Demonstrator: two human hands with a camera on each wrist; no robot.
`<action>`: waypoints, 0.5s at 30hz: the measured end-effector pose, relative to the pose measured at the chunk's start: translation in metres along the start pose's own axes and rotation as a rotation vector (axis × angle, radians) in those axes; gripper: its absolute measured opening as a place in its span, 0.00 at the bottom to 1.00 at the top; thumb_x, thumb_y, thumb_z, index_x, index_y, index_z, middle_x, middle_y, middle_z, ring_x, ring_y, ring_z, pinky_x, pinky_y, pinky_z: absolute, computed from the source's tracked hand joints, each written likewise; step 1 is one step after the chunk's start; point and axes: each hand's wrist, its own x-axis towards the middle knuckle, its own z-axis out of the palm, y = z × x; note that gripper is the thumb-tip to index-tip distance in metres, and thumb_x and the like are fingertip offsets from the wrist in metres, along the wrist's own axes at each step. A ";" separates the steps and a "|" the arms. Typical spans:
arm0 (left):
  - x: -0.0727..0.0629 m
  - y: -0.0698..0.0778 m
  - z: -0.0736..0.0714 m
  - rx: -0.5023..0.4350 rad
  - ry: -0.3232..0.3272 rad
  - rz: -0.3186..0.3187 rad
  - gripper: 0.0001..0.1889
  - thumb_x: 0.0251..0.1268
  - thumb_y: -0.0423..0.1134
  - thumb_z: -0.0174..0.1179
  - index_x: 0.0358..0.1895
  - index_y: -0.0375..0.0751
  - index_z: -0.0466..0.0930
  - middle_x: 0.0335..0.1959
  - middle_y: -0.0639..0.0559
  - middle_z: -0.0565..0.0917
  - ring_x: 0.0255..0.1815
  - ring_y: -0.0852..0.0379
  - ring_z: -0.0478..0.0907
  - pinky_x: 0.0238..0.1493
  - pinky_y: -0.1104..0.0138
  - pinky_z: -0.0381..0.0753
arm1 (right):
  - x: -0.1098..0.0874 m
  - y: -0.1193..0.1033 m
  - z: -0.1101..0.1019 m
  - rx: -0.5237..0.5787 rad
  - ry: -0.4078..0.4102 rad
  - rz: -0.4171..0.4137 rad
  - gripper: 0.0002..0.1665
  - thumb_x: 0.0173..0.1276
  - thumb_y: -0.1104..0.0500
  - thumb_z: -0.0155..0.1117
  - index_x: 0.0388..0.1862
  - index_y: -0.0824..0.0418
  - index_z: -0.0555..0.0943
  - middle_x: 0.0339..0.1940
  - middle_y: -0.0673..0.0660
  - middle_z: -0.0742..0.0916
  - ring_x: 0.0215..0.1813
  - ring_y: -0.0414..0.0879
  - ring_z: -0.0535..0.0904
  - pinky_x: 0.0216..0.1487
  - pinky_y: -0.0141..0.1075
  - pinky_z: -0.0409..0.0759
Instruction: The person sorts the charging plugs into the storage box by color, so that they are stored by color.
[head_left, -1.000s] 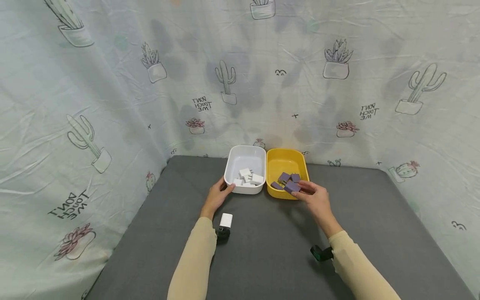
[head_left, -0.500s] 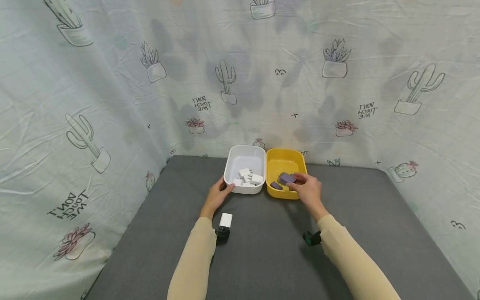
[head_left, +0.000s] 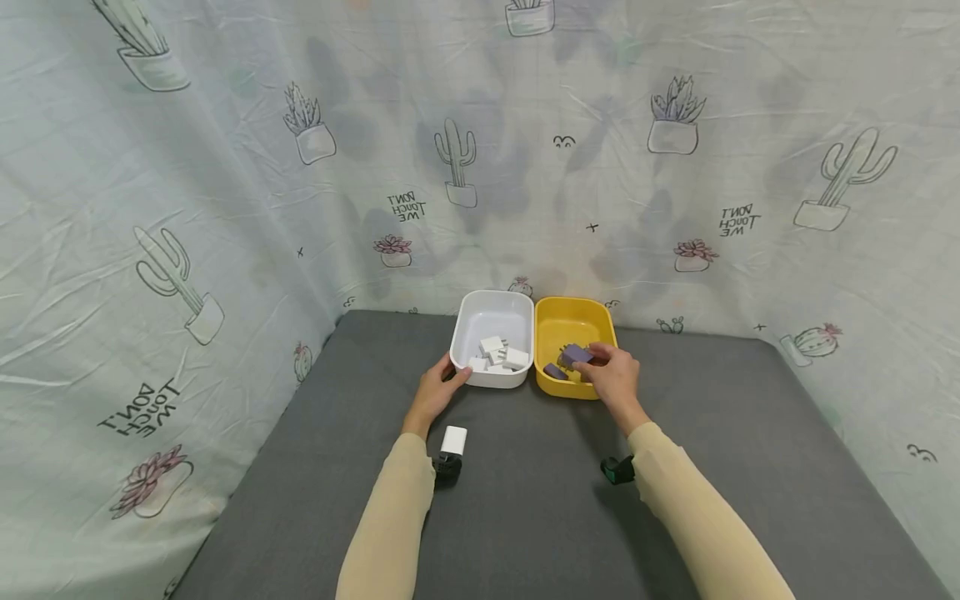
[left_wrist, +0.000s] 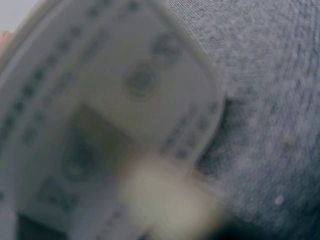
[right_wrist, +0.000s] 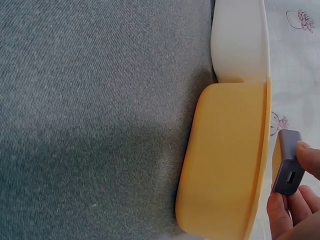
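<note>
My left hand (head_left: 433, 392) grips the near left corner of a white plastic box (head_left: 487, 310), its thumb at the rim. Several white plug chargers (head_left: 514, 358) lie in that box. Over the yellow box (head_left: 572, 312), my right hand (head_left: 617, 379) pinches a purple charger (head_left: 575, 355) between thumb and fingers. The right wrist view shows the USB port of this charger (right_wrist: 290, 162) facing the camera. Another purple charger (head_left: 555, 372) lies in the yellow box, and the hand and held charger partly hide what else is there.
Beside the left wrist is a white block (head_left: 453, 440), whose printed face (left_wrist: 125, 95) fills much of the left wrist view, blurred. Dark cameras (head_left: 617, 470) hang at the wrists. The two boxes stand side by side at the far edge of the grey table (head_left: 517, 500), before a patterned curtain (head_left: 525, 167).
My right hand has moved left and slightly away from me with the purple charger, from the yellow box's near right corner to over its inside. My left hand stays at the white box.
</note>
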 end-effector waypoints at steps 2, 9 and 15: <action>0.000 -0.001 0.001 -0.003 -0.002 -0.002 0.41 0.63 0.61 0.60 0.76 0.53 0.58 0.74 0.48 0.66 0.75 0.49 0.64 0.71 0.52 0.68 | 0.000 0.000 0.000 -0.006 0.011 -0.012 0.29 0.62 0.55 0.72 0.62 0.61 0.79 0.54 0.62 0.86 0.52 0.54 0.85 0.51 0.45 0.85; -0.001 -0.002 0.000 0.013 0.006 -0.001 0.40 0.63 0.61 0.60 0.76 0.53 0.58 0.74 0.49 0.67 0.75 0.49 0.64 0.71 0.52 0.68 | -0.003 0.003 0.001 -0.023 0.042 -0.046 0.22 0.67 0.55 0.66 0.58 0.61 0.81 0.52 0.59 0.87 0.53 0.52 0.83 0.49 0.44 0.85; 0.001 -0.001 0.001 0.012 0.001 -0.005 0.42 0.61 0.63 0.60 0.76 0.54 0.58 0.74 0.49 0.67 0.75 0.50 0.64 0.71 0.52 0.68 | -0.006 0.004 0.000 -0.033 0.075 -0.082 0.18 0.66 0.57 0.64 0.54 0.59 0.84 0.49 0.57 0.88 0.50 0.52 0.83 0.47 0.45 0.85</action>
